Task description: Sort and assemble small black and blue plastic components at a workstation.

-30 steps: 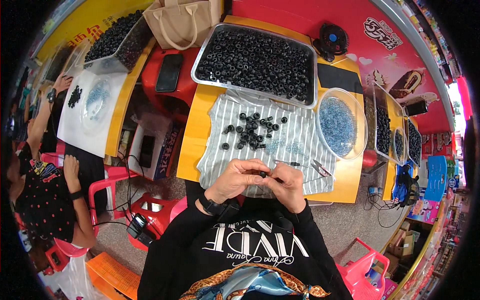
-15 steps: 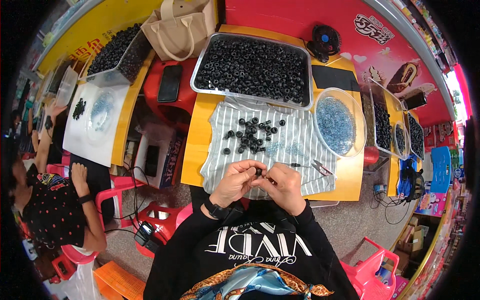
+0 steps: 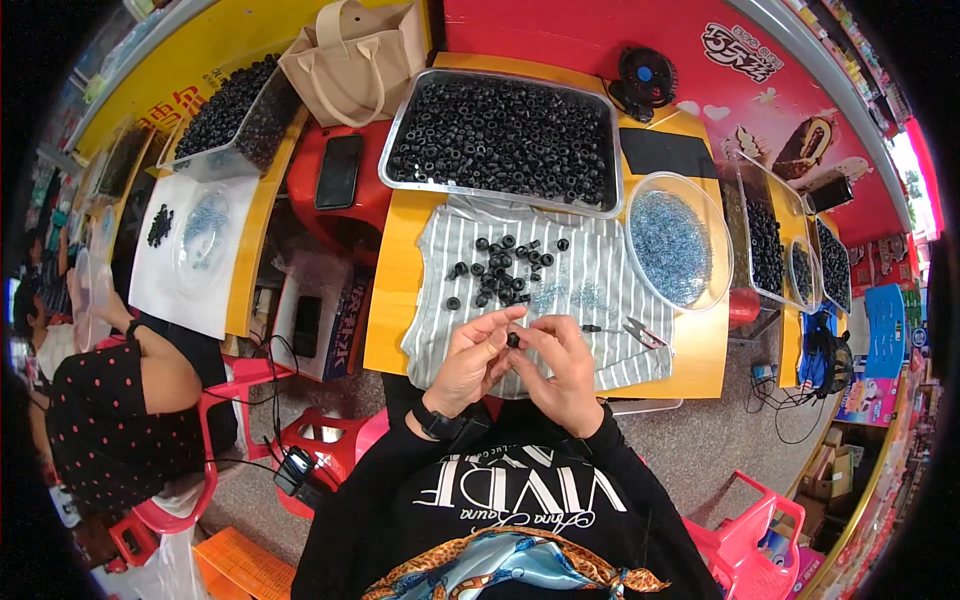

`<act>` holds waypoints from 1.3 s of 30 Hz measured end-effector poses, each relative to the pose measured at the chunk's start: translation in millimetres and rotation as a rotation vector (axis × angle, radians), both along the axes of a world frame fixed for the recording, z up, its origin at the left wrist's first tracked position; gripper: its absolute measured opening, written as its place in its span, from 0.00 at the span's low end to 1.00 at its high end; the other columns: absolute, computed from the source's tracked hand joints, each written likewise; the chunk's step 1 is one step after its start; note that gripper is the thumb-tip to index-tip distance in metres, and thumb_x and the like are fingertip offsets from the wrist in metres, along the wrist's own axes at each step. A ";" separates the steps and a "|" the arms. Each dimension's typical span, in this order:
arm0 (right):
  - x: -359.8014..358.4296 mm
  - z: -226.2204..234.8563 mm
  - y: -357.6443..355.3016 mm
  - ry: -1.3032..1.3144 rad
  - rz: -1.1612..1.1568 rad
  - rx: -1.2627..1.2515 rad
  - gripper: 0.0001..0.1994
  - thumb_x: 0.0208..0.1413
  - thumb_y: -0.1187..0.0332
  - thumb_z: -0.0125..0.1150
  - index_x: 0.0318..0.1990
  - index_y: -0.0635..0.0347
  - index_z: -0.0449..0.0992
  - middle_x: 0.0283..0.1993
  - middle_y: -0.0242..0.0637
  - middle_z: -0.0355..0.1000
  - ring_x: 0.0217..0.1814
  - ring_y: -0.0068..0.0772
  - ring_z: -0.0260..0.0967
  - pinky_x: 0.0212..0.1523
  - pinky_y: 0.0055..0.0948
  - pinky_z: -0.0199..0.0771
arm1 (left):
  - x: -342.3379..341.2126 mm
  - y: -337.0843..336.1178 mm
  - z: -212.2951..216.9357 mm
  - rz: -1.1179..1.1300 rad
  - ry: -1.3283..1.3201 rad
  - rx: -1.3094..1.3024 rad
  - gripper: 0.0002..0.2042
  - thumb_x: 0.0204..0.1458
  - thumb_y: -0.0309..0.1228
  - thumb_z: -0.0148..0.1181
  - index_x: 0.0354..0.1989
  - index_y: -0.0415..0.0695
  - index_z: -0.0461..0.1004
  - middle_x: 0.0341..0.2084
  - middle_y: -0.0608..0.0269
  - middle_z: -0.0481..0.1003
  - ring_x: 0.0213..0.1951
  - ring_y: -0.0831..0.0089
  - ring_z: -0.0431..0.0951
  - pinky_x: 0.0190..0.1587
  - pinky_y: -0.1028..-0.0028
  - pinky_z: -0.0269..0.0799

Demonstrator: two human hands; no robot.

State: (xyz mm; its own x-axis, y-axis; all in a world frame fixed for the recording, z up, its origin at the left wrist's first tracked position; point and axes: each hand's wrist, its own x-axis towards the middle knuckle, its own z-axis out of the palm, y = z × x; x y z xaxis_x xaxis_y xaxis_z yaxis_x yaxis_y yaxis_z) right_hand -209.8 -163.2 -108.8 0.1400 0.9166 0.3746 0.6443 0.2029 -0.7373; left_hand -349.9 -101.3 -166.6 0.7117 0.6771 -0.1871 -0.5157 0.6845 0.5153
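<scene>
My left hand pinches a small round black part between thumb and fingers, just over the near edge of a grey-and-white striped cloth. From the other side, the curled thumb and fingertips of my right hand close on the same part; what lies between those fingertips is partly hidden. Beyond my hands, several loose black ring-shaped parts are scattered on the cloth. Tiny clear bluish pieces lie in thin patches beside them. Small scissors and a slim dark-ended tool rest right of my right hand.
A clear tray full of black rings stands at the back. On the right is a round tub of bluish pieces. A black fan, phone and beige bag surround the table. Another person sits at left.
My right fingers have spread a little and shifted slightly left around the black part. The left hand stays nearly in place. The person at left has leaned forward and moved their arms.
</scene>
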 end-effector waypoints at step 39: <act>27.8 -1.2 2.4 -0.132 0.283 0.149 0.16 0.34 0.78 0.64 0.37 0.64 0.75 0.36 0.38 0.67 0.35 0.43 0.66 0.37 0.37 0.67 | -3.0 3.4 0.2 -0.219 -0.019 0.084 0.22 0.57 0.24 0.57 0.60 0.35 0.65 0.43 0.60 0.75 0.34 0.78 0.76 0.36 0.77 0.74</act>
